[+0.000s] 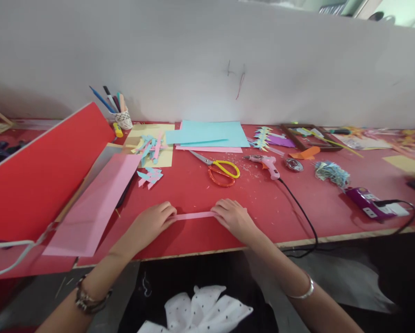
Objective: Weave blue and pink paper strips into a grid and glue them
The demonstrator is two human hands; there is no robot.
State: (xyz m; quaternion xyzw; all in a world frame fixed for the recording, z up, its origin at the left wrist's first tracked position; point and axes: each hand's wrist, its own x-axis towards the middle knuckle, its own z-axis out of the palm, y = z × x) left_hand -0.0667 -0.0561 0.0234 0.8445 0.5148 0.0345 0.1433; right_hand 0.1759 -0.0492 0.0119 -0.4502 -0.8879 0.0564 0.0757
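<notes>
A narrow pink paper strip (195, 215) runs level between my hands, just over the red tabletop near its front edge. My left hand (156, 218) pinches the strip's left end, fingers pressed together. At the other end, my right hand (232, 217) grips it with curled fingers. Scissors (224, 172) with yellow and orange handles lie beyond the strip. To their right is a pink glue gun (268, 163) with a black cord. Small pink and blue paper cuttings (150, 177) sit past my left hand. A large pink sheet (96, 203) lies to the left.
Blue paper sheets (210, 133) and a pale yellow sheet (167, 159) with paper pieces lie at the back. A pen cup (124, 119) stands by a tilted red board (51, 171). A purple box (369, 203) with a plugged-in cord sits right. Behind rises a white partition (180, 60).
</notes>
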